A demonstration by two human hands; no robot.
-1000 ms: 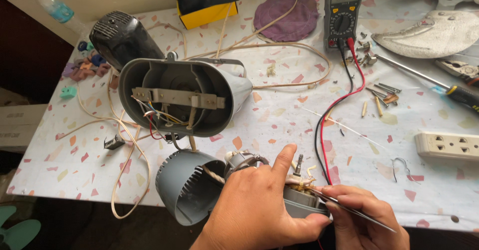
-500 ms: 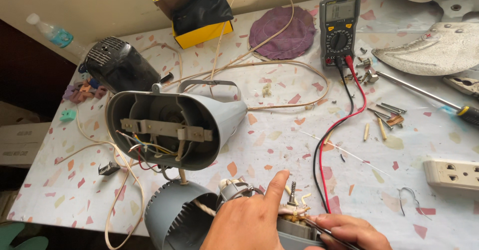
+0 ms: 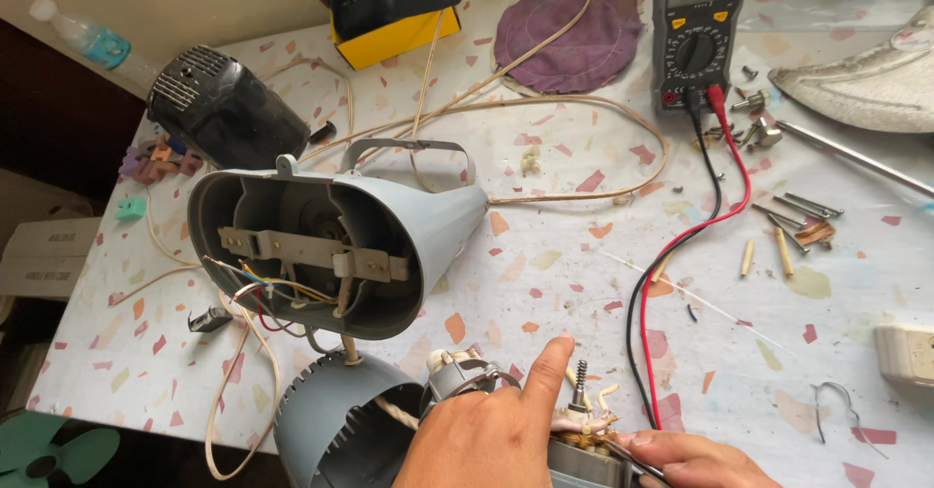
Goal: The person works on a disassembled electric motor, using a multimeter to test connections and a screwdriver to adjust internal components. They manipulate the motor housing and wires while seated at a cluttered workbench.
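Both our hands work at the table's near edge; our left hand (image 3: 486, 434) grips the fan motor (image 3: 574, 444), forefinger pointing away; its threaded shaft (image 3: 581, 383) stands upright; our right hand (image 3: 696, 459) pinches a thin tool (image 3: 632, 464) against it, beside the grey motor housing (image 3: 336, 245).

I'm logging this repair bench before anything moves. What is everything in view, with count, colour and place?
Motor assembly: one, metal with tan windings, bottom centre, under both hands.
Cone housing: one, grey, left of centre, wires spilling out.
Slotted cover: one, grey, bottom left.
Motor cover: one, black, upper left.
Multimeter: one, dark, top right; red and black leads trail down.
Cloth pad: one, purple, top centre.
Box: one, yellow and black, top.
Screws: several, right.
Bottle: one, clear, top left.
Left hand: on the assembly, forefinger extended.
Right hand: bottom edge, on the assembly.
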